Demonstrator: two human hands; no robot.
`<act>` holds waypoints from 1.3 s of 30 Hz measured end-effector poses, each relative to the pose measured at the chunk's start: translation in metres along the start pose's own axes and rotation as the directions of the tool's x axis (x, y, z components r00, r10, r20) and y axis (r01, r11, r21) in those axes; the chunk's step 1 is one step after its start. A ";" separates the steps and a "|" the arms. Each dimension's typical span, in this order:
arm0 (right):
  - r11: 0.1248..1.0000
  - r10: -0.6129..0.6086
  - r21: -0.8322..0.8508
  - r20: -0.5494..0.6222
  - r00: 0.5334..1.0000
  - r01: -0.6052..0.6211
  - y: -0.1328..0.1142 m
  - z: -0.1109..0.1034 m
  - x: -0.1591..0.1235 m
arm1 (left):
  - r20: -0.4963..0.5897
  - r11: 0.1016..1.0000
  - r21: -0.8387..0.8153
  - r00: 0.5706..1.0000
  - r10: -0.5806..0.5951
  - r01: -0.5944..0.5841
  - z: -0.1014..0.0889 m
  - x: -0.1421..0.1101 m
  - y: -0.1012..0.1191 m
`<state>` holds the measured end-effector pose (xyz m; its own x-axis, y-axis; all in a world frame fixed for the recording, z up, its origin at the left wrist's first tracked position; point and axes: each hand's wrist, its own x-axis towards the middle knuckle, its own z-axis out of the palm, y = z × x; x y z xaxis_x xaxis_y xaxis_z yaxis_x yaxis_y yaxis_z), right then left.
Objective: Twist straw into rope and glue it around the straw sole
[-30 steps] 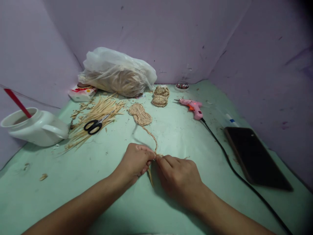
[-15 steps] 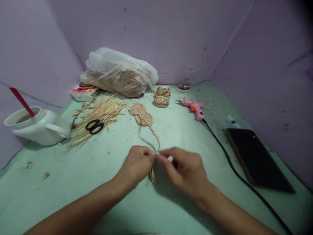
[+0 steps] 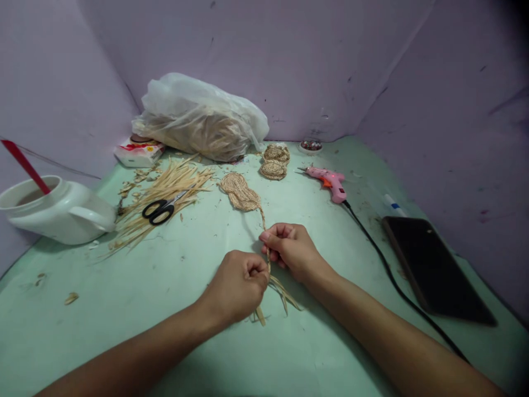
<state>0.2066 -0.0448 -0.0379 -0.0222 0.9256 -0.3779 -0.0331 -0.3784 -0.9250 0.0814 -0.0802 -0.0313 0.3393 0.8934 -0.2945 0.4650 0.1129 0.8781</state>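
A thin braided straw cord (image 3: 268, 257) runs down from a flat figure-eight piece of coiled braid (image 3: 240, 193) on the table. My right hand (image 3: 291, 245) pinches the cord partway along. Below it, my left hand (image 3: 243, 284) is closed on the cord's lower end, where loose straw strands (image 3: 284, 295) fan out beneath the fingers. Some of the strands are hidden behind my left hand. Farther back lies a second coiled straw piece (image 3: 274, 161).
Black-handled scissors (image 3: 159, 211) lie on a pile of straw strips (image 3: 182, 179), left. A white jug (image 3: 78, 212) stands beyond them. Right are a pink glue gun (image 3: 330, 182) with its cord and a dark tablet (image 3: 433, 270). A plastic bag (image 3: 202, 121) sits behind.
My right hand has moved up the cord, away from my left fingertips. Loose strands now spread to the right below my left hand. The view has shifted slightly.
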 end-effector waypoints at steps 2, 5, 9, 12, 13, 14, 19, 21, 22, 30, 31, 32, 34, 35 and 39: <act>1.000 -0.010 0.015 -0.023 1.000 0.010 -0.001 0.000 -0.001 | -0.004 1.000 -0.013 1.000 0.008 -0.008 0.001 0.000 -0.001; 0.999 -0.018 0.041 -0.049 0.999 0.020 -0.001 0.001 -0.001 | -0.011 1.000 -0.023 1.000 0.017 -0.017 0.002 -0.001 -0.001; 0.998 -0.026 0.057 -0.073 0.997 0.030 0.000 0.003 0.000 | -0.015 0.999 -0.046 1.000 0.025 -0.025 0.002 -0.003 0.000; 0.997 -0.041 0.066 -0.046 0.998 0.044 0.000 0.001 0.001 | -0.046 0.995 -0.099 0.999 0.006 -0.011 0.001 -0.001 0.001; 0.997 -0.046 0.068 -0.022 0.999 0.048 -0.001 -0.001 0.000 | -0.052 0.992 -0.127 0.999 -0.013 0.007 0.000 -0.001 0.001; 0.996 -0.046 0.071 0.012 0.999 0.045 -0.003 -0.005 -0.002 | -0.055 0.987 -0.157 0.998 -0.037 0.028 -0.001 0.000 0.001; 0.999 0.022 0.041 0.122 0.992 -0.027 -0.009 -0.024 -0.021 | -0.044 0.962 -0.245 0.990 -0.131 0.117 -0.006 0.002 -0.001; 0.998 0.059 -0.008 0.182 0.982 -0.059 -0.008 -0.026 -0.030 | -0.045 0.964 -0.240 0.991 -0.125 0.110 -0.006 0.003 -0.002; 0.996 0.084 -0.025 0.233 0.969 -0.081 -0.007 -0.025 -0.034 | -0.043 0.966 -0.237 0.992 -0.115 0.102 -0.007 0.003 -0.001; 0.990 0.068 -0.134 0.211 0.975 -0.040 0.004 -0.012 -0.036 | -0.056 0.984 -0.151 0.993 -0.106 0.097 -0.006 0.001 0.003; 0.989 0.040 -0.150 0.206 0.978 -0.009 0.005 -0.012 -0.035 | -0.060 0.987 -0.128 0.993 -0.103 0.095 -0.006 0.001 0.004; 0.987 0.019 -0.160 0.202 0.979 0.014 0.007 -0.013 -0.034 | -0.060 0.991 -0.103 0.994 -0.096 0.089 -0.006 0.001 0.004; 0.983 0.001 -0.182 0.190 0.982 0.034 0.010 -0.013 -0.032 | -0.049 0.996 -0.048 0.996 -0.078 0.075 -0.008 0.002 0.004; 0.981 -0.001 -0.189 0.175 0.985 0.035 0.011 -0.013 -0.032 | -0.039 0.998 -0.018 0.997 -0.069 0.068 -0.010 0.002 0.004; 0.989 0.000 -0.149 0.113 0.994 0.017 0.012 -0.009 -0.033 | -0.078 0.984 0.157 0.994 -0.075 0.086 -0.016 0.001 0.009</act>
<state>0.2163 -0.0801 -0.0371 -0.1345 0.9188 -0.3711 0.1158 -0.3573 -0.9268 0.0723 -0.0717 -0.0178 0.2387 0.9137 -0.3288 0.6149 0.1198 0.7795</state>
